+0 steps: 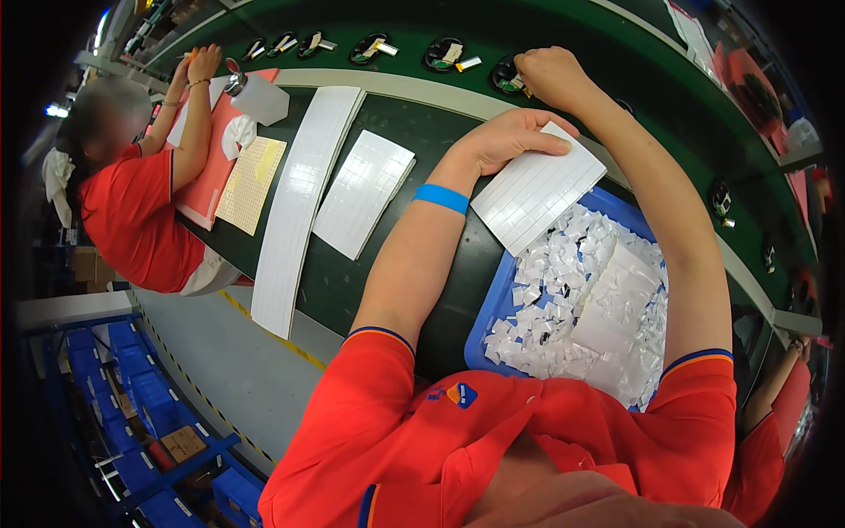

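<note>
My left hand (519, 139) grips a small stack of white gridded sticker sheets (539, 189) by its upper edge, thumb on top. The sheets tilt over the far left corner of a blue bin (495, 321). Farther away, my right hand (553, 77) reaches across to the green belt. Its curled fingers touch a round black housing (505, 76) with a small circuit board in it. What those fingertips pinch, if anything, is hidden. White paper scraps (550, 286) fill the bin, with a larger crumpled white sheet (607, 308) on top.
More round black housings (444, 55) with boards and silver cells line the green belt (528, 26). Left of my arm lie a short white sheet stack (363, 194), a long one (304, 211), a yellowish sheet (253, 185) and a white bottle (261, 99). A co-worker (141, 211) works at the left.
</note>
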`<move>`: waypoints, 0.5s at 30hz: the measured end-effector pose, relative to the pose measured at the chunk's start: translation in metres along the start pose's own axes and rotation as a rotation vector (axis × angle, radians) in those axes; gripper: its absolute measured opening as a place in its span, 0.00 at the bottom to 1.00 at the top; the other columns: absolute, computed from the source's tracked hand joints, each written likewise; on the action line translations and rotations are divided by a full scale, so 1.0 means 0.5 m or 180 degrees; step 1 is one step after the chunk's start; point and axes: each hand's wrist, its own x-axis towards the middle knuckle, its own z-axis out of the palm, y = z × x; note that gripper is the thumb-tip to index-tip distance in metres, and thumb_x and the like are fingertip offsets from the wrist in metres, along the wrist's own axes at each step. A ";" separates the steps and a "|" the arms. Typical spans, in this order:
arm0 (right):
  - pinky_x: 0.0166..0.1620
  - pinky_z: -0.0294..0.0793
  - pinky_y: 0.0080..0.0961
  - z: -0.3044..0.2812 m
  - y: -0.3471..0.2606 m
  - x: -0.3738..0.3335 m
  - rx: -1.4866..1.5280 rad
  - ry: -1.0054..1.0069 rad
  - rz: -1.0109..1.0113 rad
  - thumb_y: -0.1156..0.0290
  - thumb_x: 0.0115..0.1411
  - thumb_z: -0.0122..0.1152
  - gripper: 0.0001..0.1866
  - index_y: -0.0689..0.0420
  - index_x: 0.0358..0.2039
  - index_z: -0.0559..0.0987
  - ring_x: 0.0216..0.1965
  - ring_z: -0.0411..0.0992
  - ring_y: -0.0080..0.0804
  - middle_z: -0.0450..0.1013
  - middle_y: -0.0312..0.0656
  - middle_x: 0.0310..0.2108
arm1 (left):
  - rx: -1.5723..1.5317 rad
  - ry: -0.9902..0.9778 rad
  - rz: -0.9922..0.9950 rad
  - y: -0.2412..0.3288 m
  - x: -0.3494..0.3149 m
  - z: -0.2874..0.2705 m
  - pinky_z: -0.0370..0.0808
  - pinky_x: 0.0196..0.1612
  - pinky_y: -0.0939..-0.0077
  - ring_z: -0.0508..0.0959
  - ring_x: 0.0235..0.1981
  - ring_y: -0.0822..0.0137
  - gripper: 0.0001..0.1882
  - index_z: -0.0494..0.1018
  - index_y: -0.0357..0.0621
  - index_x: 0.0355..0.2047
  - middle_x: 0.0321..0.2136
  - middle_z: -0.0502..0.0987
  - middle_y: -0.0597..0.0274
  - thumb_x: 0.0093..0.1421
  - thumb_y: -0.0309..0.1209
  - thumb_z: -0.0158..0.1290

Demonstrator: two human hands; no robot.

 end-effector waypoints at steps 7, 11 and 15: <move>0.31 0.76 0.29 -0.008 0.003 -0.018 0.0050 -0.0156 0.0080 0.77 0.46 0.58 0.06 0.59 0.27 0.80 0.29 0.76 0.40 0.76 0.47 0.25 | 0.0048 0.0032 0.0054 -0.005 0.000 -0.001 0.75 0.38 0.82 0.78 0.34 0.71 0.19 0.72 0.41 0.44 0.35 0.77 0.58 0.50 0.29 0.58; 0.31 0.76 0.30 -0.023 0.006 -0.023 0.0064 -0.0397 0.0159 0.76 0.46 0.58 0.06 0.58 0.27 0.80 0.29 0.76 0.41 0.76 0.47 0.25 | 0.0010 -0.0002 0.0023 -0.006 -0.001 -0.004 0.75 0.38 0.82 0.78 0.34 0.71 0.20 0.72 0.41 0.44 0.35 0.77 0.58 0.50 0.29 0.58; 0.31 0.76 0.30 -0.021 0.005 -0.028 0.0039 -0.0404 0.0179 0.75 0.46 0.58 0.05 0.58 0.26 0.80 0.29 0.76 0.41 0.76 0.48 0.26 | 0.0056 0.0019 0.0030 -0.006 0.000 -0.005 0.75 0.38 0.82 0.78 0.34 0.71 0.19 0.72 0.42 0.44 0.35 0.77 0.58 0.50 0.29 0.58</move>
